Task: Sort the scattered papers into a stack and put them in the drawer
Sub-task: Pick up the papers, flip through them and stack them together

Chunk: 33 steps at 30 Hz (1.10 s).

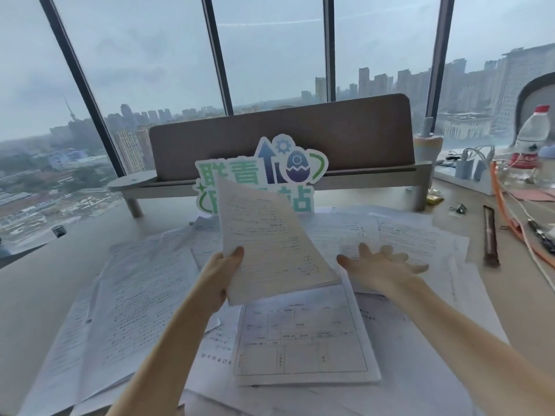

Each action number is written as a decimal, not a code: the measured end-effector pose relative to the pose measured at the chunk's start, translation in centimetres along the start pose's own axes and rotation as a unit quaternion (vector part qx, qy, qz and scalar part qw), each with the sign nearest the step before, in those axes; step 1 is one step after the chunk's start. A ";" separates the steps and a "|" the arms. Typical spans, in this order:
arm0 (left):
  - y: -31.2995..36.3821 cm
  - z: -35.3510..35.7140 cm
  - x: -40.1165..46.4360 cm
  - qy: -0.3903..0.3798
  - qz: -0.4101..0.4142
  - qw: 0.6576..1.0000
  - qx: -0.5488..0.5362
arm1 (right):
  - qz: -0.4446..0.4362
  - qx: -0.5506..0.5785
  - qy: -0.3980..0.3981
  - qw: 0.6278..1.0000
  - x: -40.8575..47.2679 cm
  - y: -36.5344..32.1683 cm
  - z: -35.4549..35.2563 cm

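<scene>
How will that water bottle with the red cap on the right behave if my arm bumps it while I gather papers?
The water bottle stands tall and narrow, so it would probably tip rather than slide. It looks like thin clear plastic, likely light and easily knocked. Cables run right beside it, so a fall might land on them.

Desk (36, 283) — scattered papers (144, 295), riser shelf (300, 181).

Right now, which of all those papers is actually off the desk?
Only the sheaf of printed pages gripped in the left hand, raised and tilted. All the other papers lie flat on the desk; the right hand is open above them.
</scene>
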<state>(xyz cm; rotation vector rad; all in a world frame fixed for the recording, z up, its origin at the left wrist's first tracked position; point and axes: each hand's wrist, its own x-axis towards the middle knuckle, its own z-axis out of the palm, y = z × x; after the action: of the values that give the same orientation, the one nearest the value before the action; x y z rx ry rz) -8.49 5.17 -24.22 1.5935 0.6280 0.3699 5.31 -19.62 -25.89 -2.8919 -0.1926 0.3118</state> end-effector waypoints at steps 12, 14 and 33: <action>-2.1 1.7 -2.8 -0.017 -0.023 0.995 0.100 | -0.209 0.199 0.007 0.957 -1.0 1.2 1.6; -2.2 2.1 -2.7 -0.025 -0.025 0.994 0.103 | -0.220 0.244 0.027 0.944 -1.3 1.3 1.4; -2.7 0.0 -2.0 0.097 0.025 0.995 0.028 | -0.081 0.450 0.102 0.884 -0.8 2.2 0.1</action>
<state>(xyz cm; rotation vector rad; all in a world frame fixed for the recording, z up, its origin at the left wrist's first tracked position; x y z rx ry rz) -10.54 4.04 -26.64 1.6400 0.7538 0.5541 4.76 -21.86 -26.32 -1.9467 -0.1845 0.0337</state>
